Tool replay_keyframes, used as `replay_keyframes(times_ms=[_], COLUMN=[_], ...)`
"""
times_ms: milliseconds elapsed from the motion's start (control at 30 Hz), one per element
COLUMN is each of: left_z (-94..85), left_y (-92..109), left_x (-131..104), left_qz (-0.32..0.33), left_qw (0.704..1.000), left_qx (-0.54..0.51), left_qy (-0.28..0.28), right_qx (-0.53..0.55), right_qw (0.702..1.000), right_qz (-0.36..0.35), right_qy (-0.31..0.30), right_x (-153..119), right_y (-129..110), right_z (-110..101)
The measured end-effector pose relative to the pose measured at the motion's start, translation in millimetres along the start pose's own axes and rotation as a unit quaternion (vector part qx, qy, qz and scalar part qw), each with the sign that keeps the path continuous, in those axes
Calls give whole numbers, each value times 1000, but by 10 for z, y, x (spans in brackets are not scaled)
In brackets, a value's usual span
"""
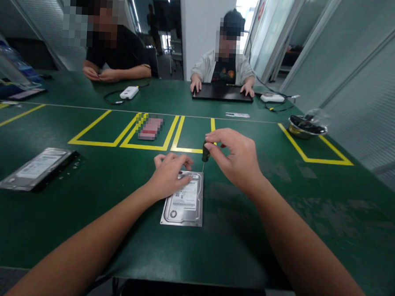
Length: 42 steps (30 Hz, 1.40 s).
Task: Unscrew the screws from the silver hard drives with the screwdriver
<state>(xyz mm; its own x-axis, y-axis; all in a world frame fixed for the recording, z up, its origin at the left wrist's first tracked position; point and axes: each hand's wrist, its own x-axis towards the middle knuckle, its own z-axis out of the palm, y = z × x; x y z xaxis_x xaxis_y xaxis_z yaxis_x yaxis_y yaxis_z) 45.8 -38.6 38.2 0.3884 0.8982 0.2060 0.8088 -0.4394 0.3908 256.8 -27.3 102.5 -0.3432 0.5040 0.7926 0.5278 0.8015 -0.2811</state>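
A silver hard drive (186, 205) with a white label lies flat on the green table (139, 246) in front of me. My left hand (170, 175) rests over its upper left part, fingers apart, thumb on the label. In my right hand (235, 156) is a small dark screwdriver (206, 152), pinched by its handle between thumb and fingers. The screwdriver stands nearly upright, its thin shaft reaching down to the drive's top right corner. Whether the tip sits in a screw is too small to tell.
Another hard drive (39, 168) lies at the left on a dark strip. Yellow tape outlines mark the table, one around a pink packet (150, 128). A metal bowl (307, 127) stands at the right. Across the table, one person touches a black panel (223, 93); another sits at the left.
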Motion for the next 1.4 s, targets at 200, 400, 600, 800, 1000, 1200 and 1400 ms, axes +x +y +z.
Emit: replay_keyframes(times_ms=[200, 400, 600, 800, 1000, 1200, 1400], left_z=[84, 86, 119, 168, 163, 162, 144], left_y=[143, 211, 120, 59, 43, 39, 43], left_x=[124, 363, 498, 529, 535, 546, 556], left_qz=[-10, -48, -42, -27, -27, -29, -23], left_qw=[999, 989, 980, 975, 970, 967, 965], left_qx=[-40, -63, -94, -140, -168, -173, -175], left_qy=[-26, -124, -169, -170, -174, -184, -194], right_qx=[-16, -16, -23, -29, -23, -1, -30], right_qw=[999, 997, 995, 996, 996, 996, 997], right_qz=[10, 28, 40, 25, 28, -9, 12], right_qy=[-36, -64, -87, -77, -83, -87, -74], right_x=[18, 33, 40, 39, 37, 47, 24], right_y=[-13, -44, -71, -66, -73, -51, -52], right_z=[-52, -82, -92, -81, -90, -104, -78])
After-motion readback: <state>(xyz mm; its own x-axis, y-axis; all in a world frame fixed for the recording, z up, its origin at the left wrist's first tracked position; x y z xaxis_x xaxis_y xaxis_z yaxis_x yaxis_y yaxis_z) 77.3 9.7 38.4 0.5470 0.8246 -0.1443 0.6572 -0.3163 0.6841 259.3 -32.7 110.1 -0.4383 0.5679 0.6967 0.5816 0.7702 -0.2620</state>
